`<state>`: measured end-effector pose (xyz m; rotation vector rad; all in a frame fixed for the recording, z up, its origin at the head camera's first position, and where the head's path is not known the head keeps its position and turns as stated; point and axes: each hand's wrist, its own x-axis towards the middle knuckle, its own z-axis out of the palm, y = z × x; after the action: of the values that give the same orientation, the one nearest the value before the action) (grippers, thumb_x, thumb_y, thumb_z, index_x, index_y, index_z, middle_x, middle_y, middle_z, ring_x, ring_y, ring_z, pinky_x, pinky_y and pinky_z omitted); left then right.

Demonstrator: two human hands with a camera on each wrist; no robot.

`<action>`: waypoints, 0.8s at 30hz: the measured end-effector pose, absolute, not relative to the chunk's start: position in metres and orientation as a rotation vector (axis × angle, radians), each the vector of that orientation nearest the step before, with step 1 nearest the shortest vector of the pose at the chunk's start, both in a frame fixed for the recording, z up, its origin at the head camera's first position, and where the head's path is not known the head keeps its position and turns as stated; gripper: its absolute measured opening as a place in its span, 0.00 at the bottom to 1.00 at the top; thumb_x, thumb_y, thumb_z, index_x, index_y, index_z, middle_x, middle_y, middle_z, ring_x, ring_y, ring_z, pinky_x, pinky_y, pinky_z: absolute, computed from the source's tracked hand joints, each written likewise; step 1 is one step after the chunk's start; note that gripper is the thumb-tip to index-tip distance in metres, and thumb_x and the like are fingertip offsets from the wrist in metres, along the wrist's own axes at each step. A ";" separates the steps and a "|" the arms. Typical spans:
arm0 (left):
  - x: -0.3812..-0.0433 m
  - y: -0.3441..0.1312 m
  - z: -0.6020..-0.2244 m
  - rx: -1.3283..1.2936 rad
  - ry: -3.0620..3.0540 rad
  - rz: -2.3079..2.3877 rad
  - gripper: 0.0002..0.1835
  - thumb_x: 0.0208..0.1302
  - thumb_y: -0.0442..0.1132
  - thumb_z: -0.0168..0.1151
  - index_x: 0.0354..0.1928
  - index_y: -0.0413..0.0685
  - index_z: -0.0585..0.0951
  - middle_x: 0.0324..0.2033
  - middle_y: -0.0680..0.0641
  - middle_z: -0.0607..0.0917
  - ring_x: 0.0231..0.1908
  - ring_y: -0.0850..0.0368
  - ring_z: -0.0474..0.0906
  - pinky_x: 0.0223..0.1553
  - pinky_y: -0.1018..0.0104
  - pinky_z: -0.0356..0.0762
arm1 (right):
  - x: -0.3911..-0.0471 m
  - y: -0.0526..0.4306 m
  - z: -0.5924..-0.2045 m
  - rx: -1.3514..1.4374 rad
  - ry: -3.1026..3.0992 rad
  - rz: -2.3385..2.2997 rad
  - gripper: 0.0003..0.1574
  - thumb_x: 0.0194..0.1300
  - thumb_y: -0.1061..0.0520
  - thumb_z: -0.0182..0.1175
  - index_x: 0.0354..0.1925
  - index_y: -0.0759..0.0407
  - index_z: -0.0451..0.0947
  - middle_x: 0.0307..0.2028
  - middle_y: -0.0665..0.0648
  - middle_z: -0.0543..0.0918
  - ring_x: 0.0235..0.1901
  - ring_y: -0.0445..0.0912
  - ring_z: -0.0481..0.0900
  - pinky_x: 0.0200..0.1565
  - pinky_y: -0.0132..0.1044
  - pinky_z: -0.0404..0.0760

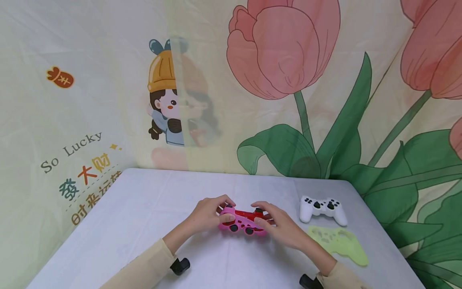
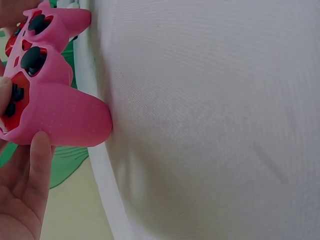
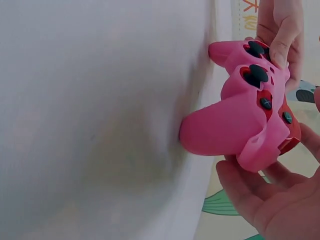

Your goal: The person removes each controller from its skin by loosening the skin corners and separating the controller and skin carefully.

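Note:
A red game controller with black sticks sits partly inside a pink silicone cover, its grips pointing down close to the table. My left hand grips the left end, thumb on the front face and fingers behind. At the other end my right hand holds the controller, thumb at the front and index finger at the top edge. In the right wrist view, red shell and buttons stick out past the pink cover on that side, and fingers of the right hand lie against the cover's edge.
To the right on the white table lies a white controller. A pale green silicone cover is in front of it, partly behind my right forearm. A curtain printed with tulips hangs behind the table.

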<state>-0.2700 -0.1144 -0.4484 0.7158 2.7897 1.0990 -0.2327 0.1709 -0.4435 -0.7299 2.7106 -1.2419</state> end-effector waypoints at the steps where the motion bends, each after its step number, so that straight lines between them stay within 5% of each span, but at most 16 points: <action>1: -0.269 -0.114 -0.448 0.714 2.792 1.098 0.20 0.65 0.53 0.76 0.57 0.63 0.84 0.47 0.54 0.88 0.47 0.56 0.84 0.45 0.55 0.81 | -0.232 0.169 -0.444 -0.721 2.704 -1.239 0.29 0.78 0.41 0.61 0.72 0.45 0.73 0.61 0.54 0.83 0.51 0.47 0.83 0.51 0.42 0.84; 12: -0.268 -0.115 -0.450 0.715 2.811 1.097 0.20 0.65 0.53 0.77 0.56 0.64 0.84 0.46 0.55 0.88 0.46 0.57 0.85 0.45 0.54 0.80 | -0.229 0.157 -0.450 -0.685 2.703 -1.254 0.22 0.79 0.45 0.62 0.66 0.47 0.78 0.57 0.49 0.84 0.54 0.47 0.79 0.53 0.46 0.82; 24: -0.264 -0.116 -0.450 0.725 2.821 1.111 0.20 0.65 0.53 0.76 0.57 0.64 0.84 0.46 0.55 0.89 0.46 0.56 0.85 0.46 0.52 0.80 | -0.230 0.148 -0.457 -0.613 2.760 -1.372 0.11 0.77 0.54 0.64 0.55 0.41 0.83 0.46 0.45 0.86 0.44 0.45 0.80 0.47 0.35 0.82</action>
<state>-0.2644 -0.1155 -0.4503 0.7248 2.8214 1.1114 -0.2299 0.1483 -0.4572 -0.6134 2.7602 -1.3720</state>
